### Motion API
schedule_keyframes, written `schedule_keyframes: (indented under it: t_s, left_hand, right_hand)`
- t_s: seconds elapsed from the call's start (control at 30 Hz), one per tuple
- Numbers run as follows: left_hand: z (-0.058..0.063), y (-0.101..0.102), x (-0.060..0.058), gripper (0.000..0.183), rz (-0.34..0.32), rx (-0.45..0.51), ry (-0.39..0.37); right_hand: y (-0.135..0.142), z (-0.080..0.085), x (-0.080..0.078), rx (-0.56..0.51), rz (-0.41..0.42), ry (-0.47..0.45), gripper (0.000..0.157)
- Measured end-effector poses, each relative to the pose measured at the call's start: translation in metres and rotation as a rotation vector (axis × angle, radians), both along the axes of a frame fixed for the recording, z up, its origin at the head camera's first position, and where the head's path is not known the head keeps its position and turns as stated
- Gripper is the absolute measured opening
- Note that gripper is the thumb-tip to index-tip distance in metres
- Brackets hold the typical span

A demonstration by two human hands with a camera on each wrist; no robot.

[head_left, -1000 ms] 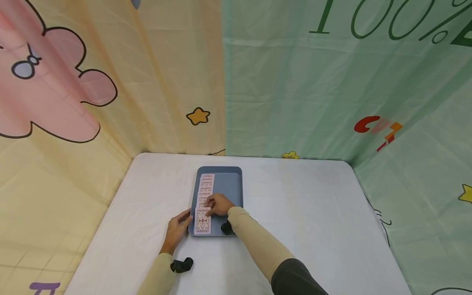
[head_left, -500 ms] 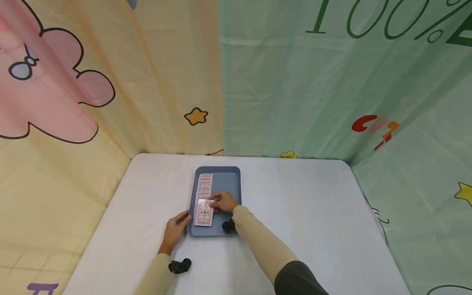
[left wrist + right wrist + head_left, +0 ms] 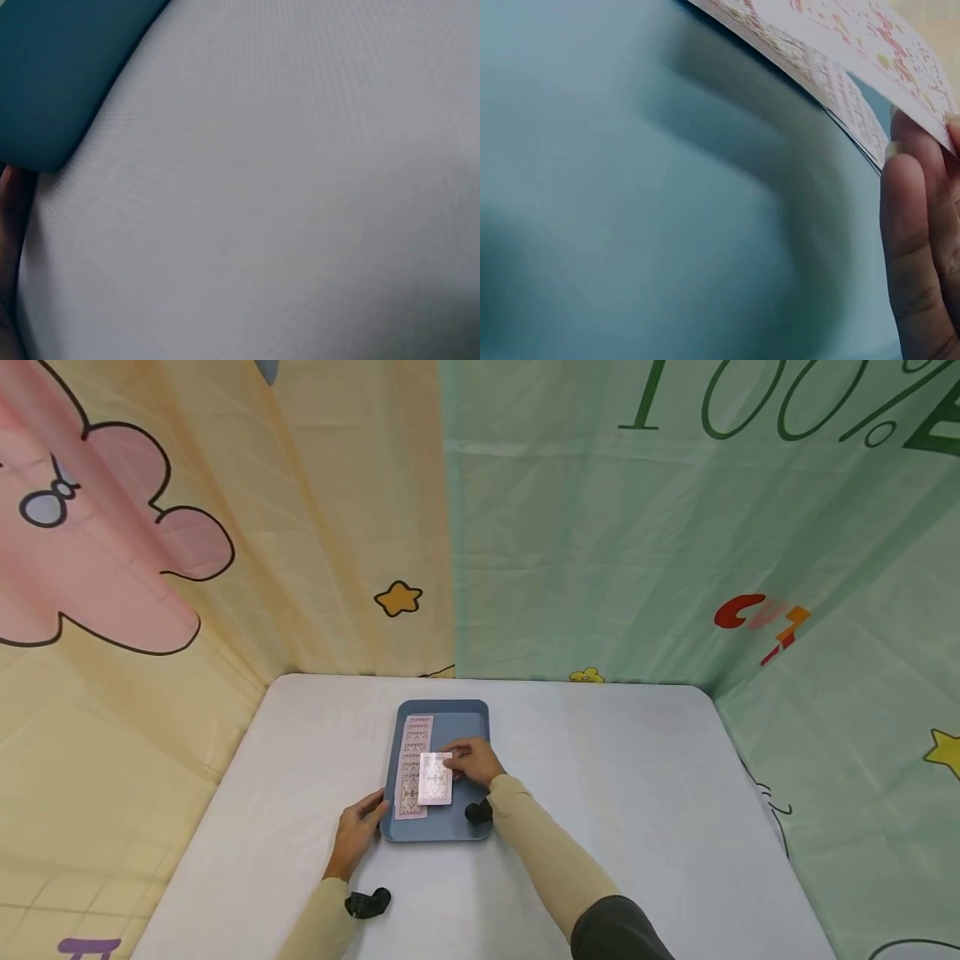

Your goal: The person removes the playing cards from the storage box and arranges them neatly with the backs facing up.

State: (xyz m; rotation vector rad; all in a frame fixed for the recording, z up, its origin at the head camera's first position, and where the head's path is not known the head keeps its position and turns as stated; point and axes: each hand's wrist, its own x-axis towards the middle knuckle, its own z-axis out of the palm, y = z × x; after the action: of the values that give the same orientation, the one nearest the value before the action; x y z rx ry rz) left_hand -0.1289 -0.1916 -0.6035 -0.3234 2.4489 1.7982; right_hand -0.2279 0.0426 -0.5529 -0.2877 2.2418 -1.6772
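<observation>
My right hand (image 3: 474, 760) pinches a playing card (image 3: 433, 781) at its upper right, holding it back side up over the middle of a blue-grey tray (image 3: 472, 717). In the right wrist view, this card (image 3: 862, 45) stands tilted above the others, near the fingertips (image 3: 904, 180). Along the tray's left side runs a column of overlapping playing cards (image 3: 409, 793) with red patterned backs. My left hand (image 3: 356, 833) rests its thumb and fingers against the tray's left edge. The left wrist view catches only a digit (image 3: 10, 217) by the tray's near corner (image 3: 52, 150).
The tray lies on a white-covered table (image 3: 600, 777), left of its middle. Printed curtains (image 3: 570, 527) enclose the back and sides. A black wrist device (image 3: 367, 903) is on the left wrist, another (image 3: 477, 812) under the right.
The right hand has lifted a card off the near end of the column and carried it up and to the right, over the bare part of the tray. The left hand stays at the edge.
</observation>
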Motion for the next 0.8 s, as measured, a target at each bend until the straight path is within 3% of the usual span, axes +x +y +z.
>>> schedule_keyframes:
  t_s: [0.47, 0.8]
  left_hand:
    - [-0.001, 0.001, 0.001, 0.045, 0.010, -0.002, 0.010]
    - [0.000, 0.002, 0.000, 0.045, 0.013, -0.004, 0.008]
  right_hand:
    - [0.026, 0.000, -0.006, -0.089, -0.148, 0.005, 0.024]
    - [0.043, 0.001, -0.015, -0.084, -0.235, 0.047, 0.022]
